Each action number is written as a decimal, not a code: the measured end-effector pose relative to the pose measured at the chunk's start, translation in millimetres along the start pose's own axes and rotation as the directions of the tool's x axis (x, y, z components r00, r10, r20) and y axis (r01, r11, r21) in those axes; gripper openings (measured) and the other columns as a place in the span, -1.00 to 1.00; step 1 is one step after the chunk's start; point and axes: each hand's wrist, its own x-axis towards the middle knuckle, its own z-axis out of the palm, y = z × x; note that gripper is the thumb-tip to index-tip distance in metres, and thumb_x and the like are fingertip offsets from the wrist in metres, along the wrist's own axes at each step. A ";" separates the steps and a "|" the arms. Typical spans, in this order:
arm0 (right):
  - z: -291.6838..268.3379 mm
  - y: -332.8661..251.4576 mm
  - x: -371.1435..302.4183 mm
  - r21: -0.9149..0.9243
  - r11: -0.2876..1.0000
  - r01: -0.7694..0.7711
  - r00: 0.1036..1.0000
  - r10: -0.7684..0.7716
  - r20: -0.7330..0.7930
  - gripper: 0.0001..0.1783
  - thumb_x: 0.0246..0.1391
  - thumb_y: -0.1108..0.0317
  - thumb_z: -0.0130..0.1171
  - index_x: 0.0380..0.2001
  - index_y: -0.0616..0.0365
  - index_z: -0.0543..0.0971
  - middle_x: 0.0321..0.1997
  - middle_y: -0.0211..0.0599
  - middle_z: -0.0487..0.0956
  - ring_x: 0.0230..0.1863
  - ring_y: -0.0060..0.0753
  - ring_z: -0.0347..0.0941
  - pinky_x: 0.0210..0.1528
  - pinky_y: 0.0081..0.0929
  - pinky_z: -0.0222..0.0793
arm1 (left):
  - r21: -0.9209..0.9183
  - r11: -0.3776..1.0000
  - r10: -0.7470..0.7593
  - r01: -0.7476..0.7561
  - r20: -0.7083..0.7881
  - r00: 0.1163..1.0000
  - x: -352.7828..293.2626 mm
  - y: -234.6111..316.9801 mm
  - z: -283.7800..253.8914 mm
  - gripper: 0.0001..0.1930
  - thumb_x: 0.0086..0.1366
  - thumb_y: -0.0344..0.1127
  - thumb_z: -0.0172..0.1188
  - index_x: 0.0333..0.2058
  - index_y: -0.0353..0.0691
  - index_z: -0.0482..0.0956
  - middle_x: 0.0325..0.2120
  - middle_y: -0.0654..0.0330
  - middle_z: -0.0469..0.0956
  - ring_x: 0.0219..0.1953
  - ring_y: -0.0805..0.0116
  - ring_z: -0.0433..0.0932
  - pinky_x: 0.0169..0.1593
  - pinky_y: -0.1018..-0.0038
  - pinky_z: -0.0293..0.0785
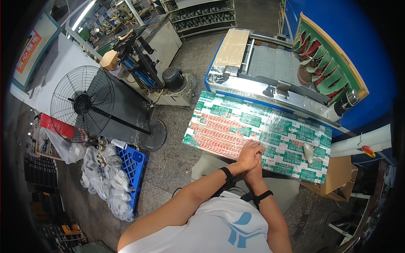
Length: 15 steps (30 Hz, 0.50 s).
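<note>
My left hand (248, 155) and my right hand (254, 170) are clasped together at the near edge of a table (270, 145). The table top is covered with green, white and red printed tape under a shiny clear layer. My left hand lies over the right, its fingers closed and pressed against it. Most of the right hand's fingers are hidden, and whether anything is between the hands does not show. Black bands circle both wrists. To the right on the table top lies a small pale wrapped bundle (308, 153).
Behind the table stands a conveyor machine (274, 63) with red and green flaps at its opening. At left are a black floor fan (82, 103), a blue pallet (136, 162) with clear plastic bags (112, 177), and a motor unit (174, 80). An open cardboard box (337, 175) sits right.
</note>
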 end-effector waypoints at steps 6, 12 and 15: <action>-0.3 -3.5 0.8 -0.072 0.997 -0.020 1.000 0.019 -0.024 -0.24 0.09 0.38 0.41 0.36 0.26 0.42 0.34 0.11 0.43 0.38 0.19 0.38 0.40 -0.05 0.36 | 0.005 1.000 0.015 -0.015 -0.017 1.000 -0.2 0.7 -0.5 -0.71 0.14 -0.59 0.17 -0.16 -0.24 0.68 -0.18 -0.04 0.69 0.19 -0.24 0.57 0.31 -0.01 0.46; 2.4 3.1 -1.7 -0.122 0.992 0.014 1.000 -0.016 -0.019 -0.23 0.09 0.39 0.41 0.37 0.26 0.41 0.34 0.07 0.42 0.37 0.14 0.39 0.40 -0.09 0.36 | 0.017 1.000 0.021 -0.020 -0.026 0.999 0.4 -1.4 3.0 -0.71 0.14 -0.58 0.16 -0.16 -0.23 0.68 -0.18 -0.05 0.69 0.19 -0.23 0.57 0.32 -0.02 0.45; 3.0 -1.4 -1.2 0.125 0.986 -0.108 0.994 0.111 -0.023 -0.21 0.09 0.39 0.41 0.38 0.25 0.38 0.35 0.03 0.42 0.38 0.09 0.39 0.42 -0.12 0.35 | 0.008 1.000 0.013 -0.013 -0.023 1.000 1.0 -1.3 3.0 -0.71 0.14 -0.58 0.16 -0.17 -0.22 0.68 -0.18 -0.04 0.69 0.19 -0.23 0.57 0.32 -0.03 0.44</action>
